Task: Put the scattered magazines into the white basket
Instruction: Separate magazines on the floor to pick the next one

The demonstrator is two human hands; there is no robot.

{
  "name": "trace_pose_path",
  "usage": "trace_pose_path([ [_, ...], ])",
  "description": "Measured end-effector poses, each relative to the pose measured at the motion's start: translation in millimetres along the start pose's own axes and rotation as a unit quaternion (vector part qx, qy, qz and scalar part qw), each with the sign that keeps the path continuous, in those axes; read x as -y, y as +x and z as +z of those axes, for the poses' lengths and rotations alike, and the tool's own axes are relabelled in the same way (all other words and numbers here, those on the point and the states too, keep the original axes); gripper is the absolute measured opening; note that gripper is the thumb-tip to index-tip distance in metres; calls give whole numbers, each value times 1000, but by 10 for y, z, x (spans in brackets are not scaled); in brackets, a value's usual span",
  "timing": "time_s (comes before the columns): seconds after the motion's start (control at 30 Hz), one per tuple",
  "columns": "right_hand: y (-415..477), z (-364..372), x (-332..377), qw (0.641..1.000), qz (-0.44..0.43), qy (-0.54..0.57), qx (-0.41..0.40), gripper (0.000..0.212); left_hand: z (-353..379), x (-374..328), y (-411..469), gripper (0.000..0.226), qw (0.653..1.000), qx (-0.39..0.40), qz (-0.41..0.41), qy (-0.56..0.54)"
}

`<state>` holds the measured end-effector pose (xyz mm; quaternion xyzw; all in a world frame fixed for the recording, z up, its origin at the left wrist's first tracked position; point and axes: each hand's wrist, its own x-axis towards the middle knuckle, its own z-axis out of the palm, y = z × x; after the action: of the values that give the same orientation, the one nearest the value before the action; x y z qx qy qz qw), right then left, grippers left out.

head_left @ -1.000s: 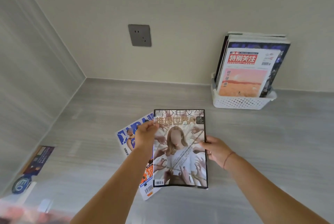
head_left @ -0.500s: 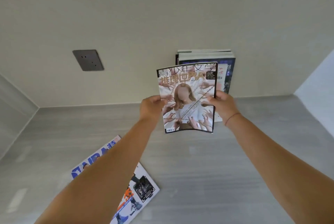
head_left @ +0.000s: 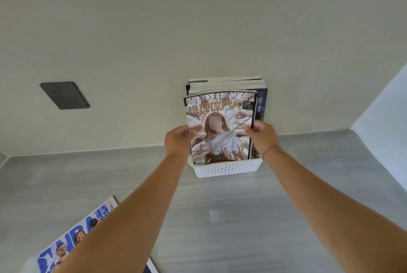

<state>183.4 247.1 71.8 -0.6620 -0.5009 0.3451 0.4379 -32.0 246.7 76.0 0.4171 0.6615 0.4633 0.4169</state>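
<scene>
A magazine with a woman in white on its cover (head_left: pixel 220 127) stands upright at the front of the white basket (head_left: pixel 226 168), its lower edge inside the rim. My left hand (head_left: pixel 178 140) grips its left edge and my right hand (head_left: pixel 262 137) grips its right edge. Behind it, several other magazines (head_left: pixel 226 84) stand in the basket against the wall. A blue basketball magazine (head_left: pixel 74 239) lies flat on the grey counter at the lower left, partly hidden by my left forearm.
The basket sits against the back wall on a grey counter (head_left: pixel 220 217). A dark wall socket (head_left: pixel 63 95) is on the wall to the left. A white side panel (head_left: pixel 383 122) rises at the right.
Both hands lifted the woman-cover magazine off the counter, carried it forward and lowered its bottom edge into the basket in front of the other magazines.
</scene>
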Motion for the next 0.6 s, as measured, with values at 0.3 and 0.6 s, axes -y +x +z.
trace_pose_path([
  [0.3,-16,157,-375,992,81,-42,-90,19,133,246,81,30,995,-77,-48,52],
  [0.6,-66,256,-336,992,97,-29,-78,28,422,274,-113,41,997,1,-25,67],
])
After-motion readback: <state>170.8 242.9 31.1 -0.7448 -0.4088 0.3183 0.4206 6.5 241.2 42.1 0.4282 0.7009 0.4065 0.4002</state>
